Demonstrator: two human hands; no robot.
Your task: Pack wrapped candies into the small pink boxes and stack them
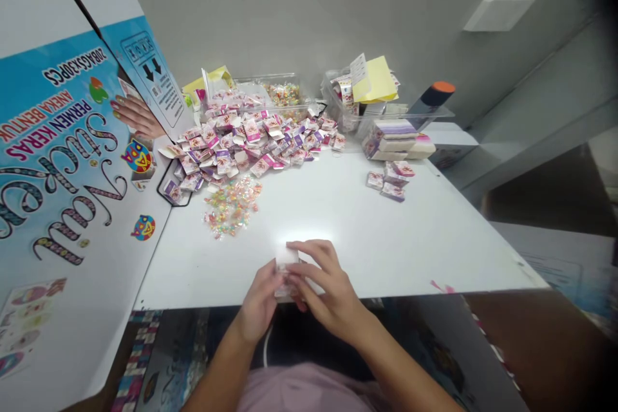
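Observation:
Near the front edge of the white table (338,225), a small white and pink box (286,256) is between my two hands. My left hand (261,302) grips its left side, thumb against it. My right hand (326,283) touches the box from the right, its fingers reaching over the top. A white flap stands up at the box's far end; its contents are hidden. Beyond my hands lies a loose pile of small clear packets with coloured pieces (232,206). Behind it a large heap of small pink and purple boxes (251,135) spreads across the table.
Several small boxes (393,181) lie at the right, before a stack of flat cartons (390,139). Clear plastic bins (340,117) stand along the wall, one with yellow paper (376,79). A dark cylinder with an orange end (431,103) leans there. A large printed carton (72,161) borders the left.

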